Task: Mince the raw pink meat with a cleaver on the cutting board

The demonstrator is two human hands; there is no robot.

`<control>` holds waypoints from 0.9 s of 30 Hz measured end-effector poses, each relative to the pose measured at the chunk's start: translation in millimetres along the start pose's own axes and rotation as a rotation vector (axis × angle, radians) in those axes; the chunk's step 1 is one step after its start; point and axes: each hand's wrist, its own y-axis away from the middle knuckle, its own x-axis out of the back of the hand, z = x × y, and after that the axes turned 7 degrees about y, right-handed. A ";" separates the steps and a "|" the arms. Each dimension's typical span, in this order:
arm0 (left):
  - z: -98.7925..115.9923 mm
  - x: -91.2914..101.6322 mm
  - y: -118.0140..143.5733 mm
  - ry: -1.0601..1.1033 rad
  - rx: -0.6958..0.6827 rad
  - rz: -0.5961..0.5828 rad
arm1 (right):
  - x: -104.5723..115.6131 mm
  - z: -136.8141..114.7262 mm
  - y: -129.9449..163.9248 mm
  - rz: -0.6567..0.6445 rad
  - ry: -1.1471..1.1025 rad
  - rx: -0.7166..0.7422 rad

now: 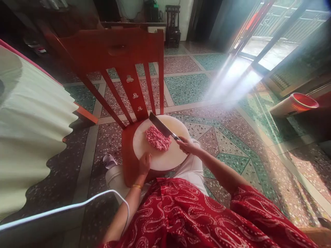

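Note:
My right hand (186, 145) is closed round the dark handle of a cleaver (161, 126). Its broad blade points up and to the left, over the far side of a flattened heap of minced meat (158, 138). The pink, rough-surfaced meat lies on a round, pale cutting board (173, 162). At the board's near left rim, my left hand (145, 162) is curled closed, apart from the meat. Whether its fingers grip the rim or hold anything is hidden from view.
Under the board is a reddish wooden chair (128, 172), its slatted back on the far side. A table with a pale draped cloth (33, 127) stands at left. A white cable (67, 206) crosses by my left arm. A bin (291, 105) stands at right, near a bright doorway.

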 end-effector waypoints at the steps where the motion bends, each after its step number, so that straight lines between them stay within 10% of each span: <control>1: 0.1 0.1 0.1 0.007 0.003 -0.011 | 7.2 -0.3 -2.6 -0.006 -0.017 0.034; 8: -1.1 1.3 -0.4 -0.022 0.046 -0.037 | 69.6 19.6 -60.2 0.231 0.350 -0.006; 15: 6.0 4.1 2.7 -0.045 0.071 -0.059 | 116.6 26.9 -137.1 0.141 0.541 0.000; 21: 12.1 4.4 3.4 -0.066 0.120 -0.048 | 98.9 -10.8 -202.0 -0.145 0.678 0.080; 27: 11.2 2.6 4.0 -0.039 0.154 -0.049 | 64.6 -57.6 -213.7 -0.175 0.970 0.470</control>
